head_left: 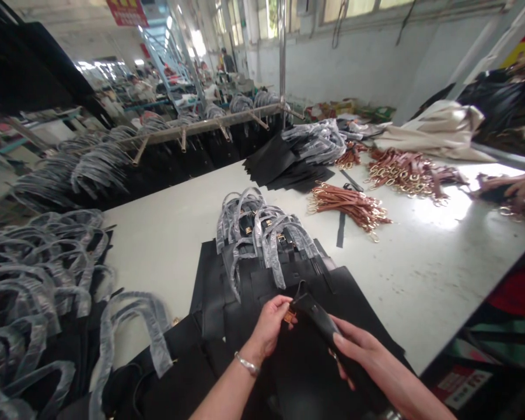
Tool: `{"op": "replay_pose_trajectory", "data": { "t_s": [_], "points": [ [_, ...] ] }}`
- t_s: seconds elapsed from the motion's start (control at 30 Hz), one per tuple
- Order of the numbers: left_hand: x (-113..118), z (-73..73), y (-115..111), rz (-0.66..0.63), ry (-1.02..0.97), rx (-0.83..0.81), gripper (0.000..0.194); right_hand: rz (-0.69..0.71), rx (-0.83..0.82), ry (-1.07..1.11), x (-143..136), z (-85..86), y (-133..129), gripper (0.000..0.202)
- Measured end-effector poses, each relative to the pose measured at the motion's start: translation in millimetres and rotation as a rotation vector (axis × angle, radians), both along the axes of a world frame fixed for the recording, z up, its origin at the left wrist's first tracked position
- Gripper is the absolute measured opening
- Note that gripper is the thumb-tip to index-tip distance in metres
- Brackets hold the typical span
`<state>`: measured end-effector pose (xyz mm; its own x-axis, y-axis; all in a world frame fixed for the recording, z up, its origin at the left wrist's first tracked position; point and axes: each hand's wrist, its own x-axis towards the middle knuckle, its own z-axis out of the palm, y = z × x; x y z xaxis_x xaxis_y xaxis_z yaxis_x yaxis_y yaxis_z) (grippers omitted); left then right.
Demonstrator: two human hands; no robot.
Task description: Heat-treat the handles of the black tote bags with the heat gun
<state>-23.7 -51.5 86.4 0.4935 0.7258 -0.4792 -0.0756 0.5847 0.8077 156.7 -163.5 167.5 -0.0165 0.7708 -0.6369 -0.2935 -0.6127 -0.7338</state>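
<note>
Near the bottom middle, my left hand pinches the end of a black leather piece, with a small orange-brown part showing at its fingertips. My right hand grips the same black piece farther along, thumb on top. Something brown hangs just below the right fingers, too small to name. Under both hands lie stacked black bag panels. Beyond them are handles wrapped in clear plastic, with small gold metal fittings among them.
Brown straps with gold clasps lie in bundles on the white table. More wrapped handles fill the left side. A metal rack stands behind the table. Another person's hands are at the right edge.
</note>
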Motion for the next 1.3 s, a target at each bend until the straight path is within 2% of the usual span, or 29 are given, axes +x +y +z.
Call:
{"op": "replay_pose_trajectory", "data": {
  "t_s": [0.1, 0.2, 0.3, 0.4, 0.47, 0.6, 0.7, 0.83, 0.97, 1.1, 1.3],
  "points": [
    [4, 5.0, -3, 0.022, -0.067, -0.057, 0.034, -0.032, 0.017, -0.049, 0, 1.1, -3, 0.066],
    [8, 8.0, -6, 0.075, -0.136, -0.18, 0.023, -0.02, 0.037, -0.046, 0, 3.2, -6, 0.068],
    [13, 6.1, -11, 0.105, -0.16, -0.376, 0.01, 0.031, 0.008, -0.036, -1, 2.9, -10, 0.072],
    [19, 1.0, -18, 0.125, -0.144, -0.513, 0.006, -0.012, -0.005, -0.139, 2, 0.8, -10, 0.072],
    [23, -2.7, -23, 0.163, -0.134, -0.47, 0.008, -0.03, -0.002, -0.175, 7, 0.1, -13, 0.07],
    [29, -8.8, -36, 0.203, -0.084, -0.152, 0.021, 0.0, -0.027, -0.118, 16, -0.1, -28, 0.069],
    [31, -11.9, -42, 0.17, -0.038, -0.017, 0.025, 0.01, -0.063, -0.072, 13, -3.0, -35, 0.069],
    [31, -14.1, -41, 0.11, 0.0, 0.084, 0.023, -0.013, -0.074, -0.1, 4, -7.4, -27, 0.072],
    [29, -15.7, -35, 0.119, 0.056, 0.131, 0.026, -0.039, -0.047, -0.165, 2, -7.0, -24, 0.074],
    [28, -20.0, -38, 0.056, 0.03, 0.158, 0.021, 0.012, -0.032, -0.072, -2, -8.3, -29, 0.069],
    [32, -27.0, -47, 0.087, 0.069, 0.032, 0.03, -0.166, 0.003, -0.232, 10, -10.6, -16, 0.068]
  ]
}}
